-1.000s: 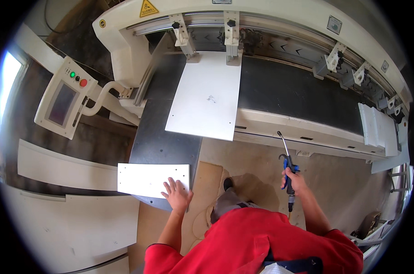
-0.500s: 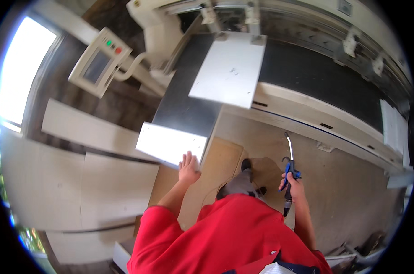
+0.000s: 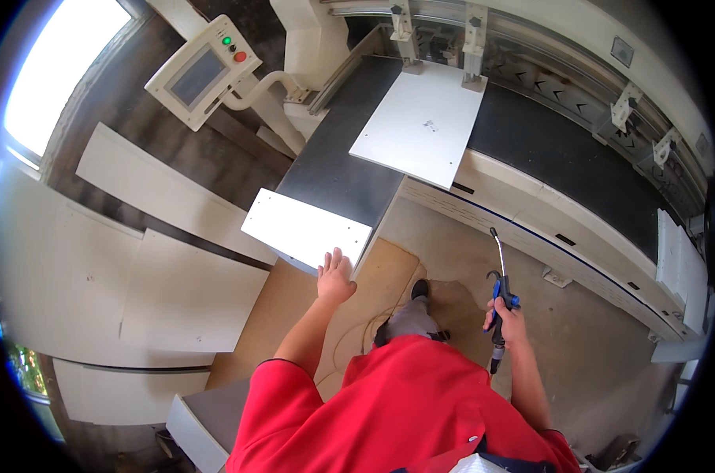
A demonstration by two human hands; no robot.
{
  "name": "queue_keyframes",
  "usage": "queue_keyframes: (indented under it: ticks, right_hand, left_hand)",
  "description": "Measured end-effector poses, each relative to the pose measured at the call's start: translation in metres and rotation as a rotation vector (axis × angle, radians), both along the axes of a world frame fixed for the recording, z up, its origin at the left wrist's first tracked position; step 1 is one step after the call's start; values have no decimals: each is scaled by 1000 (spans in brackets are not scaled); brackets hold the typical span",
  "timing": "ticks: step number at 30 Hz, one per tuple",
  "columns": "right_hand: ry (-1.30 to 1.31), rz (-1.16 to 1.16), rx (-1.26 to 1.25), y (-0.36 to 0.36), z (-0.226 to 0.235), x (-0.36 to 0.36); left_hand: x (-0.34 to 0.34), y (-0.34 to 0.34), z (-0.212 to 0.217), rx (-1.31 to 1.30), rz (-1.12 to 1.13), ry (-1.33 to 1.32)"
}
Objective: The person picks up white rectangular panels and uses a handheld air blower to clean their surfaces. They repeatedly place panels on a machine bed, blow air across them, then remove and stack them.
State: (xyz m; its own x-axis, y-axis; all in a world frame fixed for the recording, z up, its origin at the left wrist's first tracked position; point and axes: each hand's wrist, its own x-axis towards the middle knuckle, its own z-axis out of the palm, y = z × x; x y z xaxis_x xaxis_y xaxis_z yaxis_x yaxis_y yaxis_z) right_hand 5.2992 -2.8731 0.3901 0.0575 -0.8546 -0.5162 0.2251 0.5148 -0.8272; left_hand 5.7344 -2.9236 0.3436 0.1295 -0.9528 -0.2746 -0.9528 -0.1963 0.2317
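My left hand (image 3: 337, 278) lies with fingers stretched on the near edge of a small white panel (image 3: 306, 228), which has several small holes. That panel rests on the near end of the machine's black table (image 3: 345, 185). In my right hand (image 3: 505, 319) is a blue and black air blow gun (image 3: 499, 288), its thin metal nozzle pointing up and away from me over the floor. A larger white panel (image 3: 416, 126) lies farther along the black table, its far edge beneath two metal clamps (image 3: 474, 47); dark specks show near its middle.
A control panel (image 3: 204, 72) with a screen, a green and a red button stands on an arm at the far left. Large white boards (image 3: 176, 292) lean at the left. More white panels (image 3: 679, 264) sit at the table's right end. A hose (image 3: 357, 331) trails on the floor.
The view has shifted, so the machine and control panel appear farther right. My left hand stays on the small panel, and my right hand keeps hold of the air blow gun.
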Motion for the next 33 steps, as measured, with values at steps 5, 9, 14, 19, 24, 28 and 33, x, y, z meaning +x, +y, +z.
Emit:
queue_keyframes:
  ticks: [5,9,14,19,24,28,33]
  right_hand:
    - [24,-119,-12,-13,7,-13]
    - [51,-181,2,-14,10,-14]
    - [87,-167,90,-24,1,-8]
    - [280,49,128,-77,8,1]
    - [25,-640,233,-209,10,-25]
    - [344,-147,183,-279,-7,15]
    - [434,-126,76,-366,-74,61]
  left_hand:
    - [4,-37,-4,-64,-12,105]
    - [14,-104,-22,-284,-92,146]
    - [7,-220,-25,-400,-95,199]
    - [10,-326,-46,-476,-66,201]
    - [23,-386,-73,-469,33,178]
    - [3,-396,-68,-494,53,76]
    - [-14,-390,-58,-473,-2,115]
